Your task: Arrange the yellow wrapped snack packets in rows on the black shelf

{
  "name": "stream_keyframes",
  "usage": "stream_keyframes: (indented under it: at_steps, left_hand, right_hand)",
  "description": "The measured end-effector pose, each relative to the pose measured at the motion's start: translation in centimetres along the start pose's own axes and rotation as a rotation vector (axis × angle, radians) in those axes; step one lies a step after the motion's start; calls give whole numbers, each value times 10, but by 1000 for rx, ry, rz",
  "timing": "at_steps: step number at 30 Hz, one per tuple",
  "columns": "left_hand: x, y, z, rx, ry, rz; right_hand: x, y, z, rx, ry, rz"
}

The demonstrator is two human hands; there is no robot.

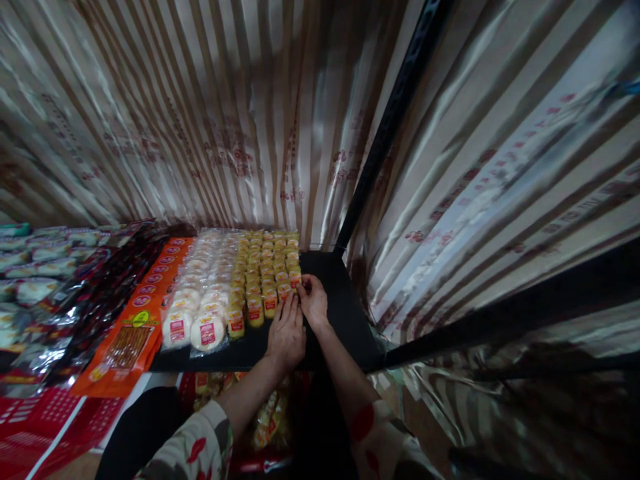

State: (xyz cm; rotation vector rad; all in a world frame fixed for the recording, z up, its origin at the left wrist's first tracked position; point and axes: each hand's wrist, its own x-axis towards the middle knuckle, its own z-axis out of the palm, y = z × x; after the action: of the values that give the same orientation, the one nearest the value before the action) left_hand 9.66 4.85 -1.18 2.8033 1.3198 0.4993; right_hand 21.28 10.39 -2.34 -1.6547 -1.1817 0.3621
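Note:
Small yellow snack packs (pixel 255 310) with red labels stand in several tight rows on a black shelf (pixel 345 313). My left hand (pixel 287 333) lies with its fingers stretched forward over the front packs toward the right end. Just right of it, my right hand (pixel 315 303) has its fingers curled in a pinch at a yellow pack (pixel 295 277) on the right edge of the rows. The fingers partly hide what they touch. Left of the yellow packs, round white crackers (pixel 209 332) in clear wrappers stand in two rows.
An orange snack bag (pixel 133 327) and dark shiny packets (pixel 107 287) lie at the left, with whitish packets (pixel 45 267) beyond. Below the shelf is a red basket (pixel 260 463) holding yellow packs (pixel 270 420). A dark metal post (pixel 385 127) rises before printed plastic sheeting (pixel 240 133).

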Motion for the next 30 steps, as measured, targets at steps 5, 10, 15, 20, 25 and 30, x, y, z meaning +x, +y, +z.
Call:
stream_keyframes:
  at_steps: [5,10,15,20,25,30]
  left_hand:
    - [0,-2,3,5,15,-3]
    - [-1,-2,3,-2,24,3]
    - [-3,-2,5,-30,77,18]
    - [-4,-2,8,-51,102,22]
    - [-4,-1,5,-83,94,47]
    - [-13,3,-6,-155,100,54]
  right_hand:
    - [-1,-3,3,-17,-20,-9]
    - [-3,-2,5,7,-4,3]
    - [-6,1,6,64,4,48]
    - [-5,4,5,99,-4,42]
    - [-7,2,1,89,26,36]
    - [-23,-11,-12,73,46,48]
